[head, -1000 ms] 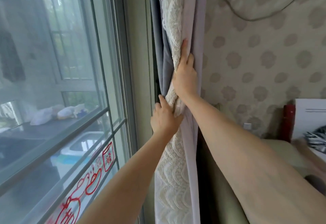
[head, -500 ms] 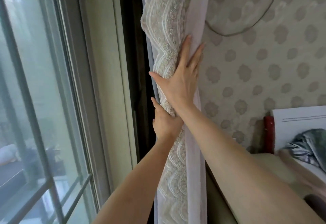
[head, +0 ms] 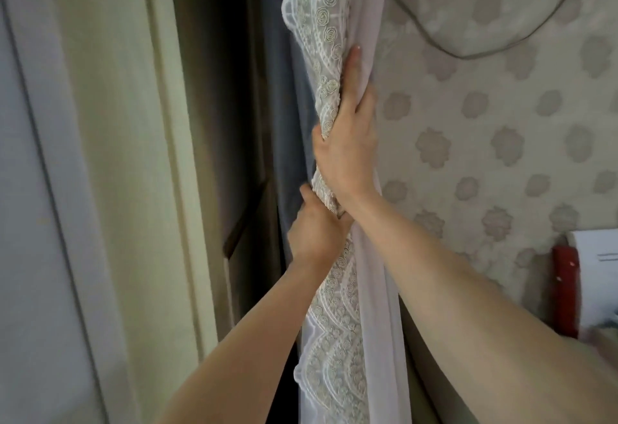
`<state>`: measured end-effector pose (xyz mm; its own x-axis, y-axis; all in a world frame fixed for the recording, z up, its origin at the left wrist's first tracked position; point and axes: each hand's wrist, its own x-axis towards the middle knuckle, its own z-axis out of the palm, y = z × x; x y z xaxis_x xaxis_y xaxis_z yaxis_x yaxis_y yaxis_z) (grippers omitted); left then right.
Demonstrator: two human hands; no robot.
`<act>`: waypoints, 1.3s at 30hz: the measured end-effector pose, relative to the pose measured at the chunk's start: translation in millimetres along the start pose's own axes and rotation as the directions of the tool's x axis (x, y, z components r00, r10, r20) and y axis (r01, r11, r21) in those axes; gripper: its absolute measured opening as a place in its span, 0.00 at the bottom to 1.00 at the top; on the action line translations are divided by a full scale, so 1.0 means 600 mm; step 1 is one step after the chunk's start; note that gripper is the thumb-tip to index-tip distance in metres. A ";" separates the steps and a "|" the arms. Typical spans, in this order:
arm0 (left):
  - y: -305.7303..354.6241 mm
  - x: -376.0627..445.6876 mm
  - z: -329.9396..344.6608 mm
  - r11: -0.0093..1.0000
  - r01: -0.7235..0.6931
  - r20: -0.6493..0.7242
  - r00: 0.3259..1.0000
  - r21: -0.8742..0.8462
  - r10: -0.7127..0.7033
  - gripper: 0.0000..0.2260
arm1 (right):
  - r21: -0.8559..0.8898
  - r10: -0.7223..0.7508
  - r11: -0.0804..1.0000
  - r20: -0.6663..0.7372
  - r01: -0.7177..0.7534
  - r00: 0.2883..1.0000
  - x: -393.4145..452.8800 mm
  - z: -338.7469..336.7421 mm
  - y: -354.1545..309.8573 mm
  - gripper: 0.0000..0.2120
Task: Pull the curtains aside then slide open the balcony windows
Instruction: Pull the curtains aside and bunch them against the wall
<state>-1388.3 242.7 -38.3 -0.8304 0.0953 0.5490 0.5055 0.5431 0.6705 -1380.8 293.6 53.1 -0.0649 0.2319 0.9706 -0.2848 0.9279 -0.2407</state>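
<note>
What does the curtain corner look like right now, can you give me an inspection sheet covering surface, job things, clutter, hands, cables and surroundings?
Surface: patterned wallpaper wall behind the bunched curtains.
Job's things: lace curtain gathered into a bundle with a pale plain curtain and a grey-blue curtain; window frame at left, glass barely in view.
Clutter: red object beside a white board, low right.
Hands: right hand wrapped round the bundle; left hand in a grip just below it.
Cables: one thin cord looping across the wall.
Surroundings: dark gap between frame and curtains.
</note>
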 end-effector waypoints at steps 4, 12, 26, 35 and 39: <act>-0.065 0.145 0.103 0.993 0.034 -0.034 0.999 0.110 -0.030 0.39 | -0.036 0.053 0.998 0.132 -0.049 0.990 0.019 0.165 0.116 0.45; -0.179 0.334 0.226 0.905 0.117 -0.055 0.993 0.410 -0.103 0.41 | -0.030 0.157 0.986 0.451 -0.161 0.878 0.031 0.423 0.261 0.44; -0.165 0.345 0.178 0.960 0.278 -0.236 0.936 0.032 -0.263 0.52 | 0.179 0.314 0.903 0.347 -0.391 0.884 -0.012 0.353 0.206 0.61; -0.123 0.322 0.214 0.992 0.122 0.078 0.990 -0.022 -0.120 0.42 | 0.230 0.287 0.886 0.410 -0.403 0.866 0.056 0.331 0.166 0.66; -0.107 0.321 0.202 0.982 0.149 -0.039 0.987 -0.116 -0.154 0.32 | 0.063 0.213 0.968 0.302 -0.243 0.929 0.070 0.337 0.193 0.58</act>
<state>-1609.1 327.6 -36.0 -0.8887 -0.0219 0.4580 0.4002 0.4504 0.7981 -1610.0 351.9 67.3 -0.4096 0.3254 0.8522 -0.3205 0.8233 -0.4684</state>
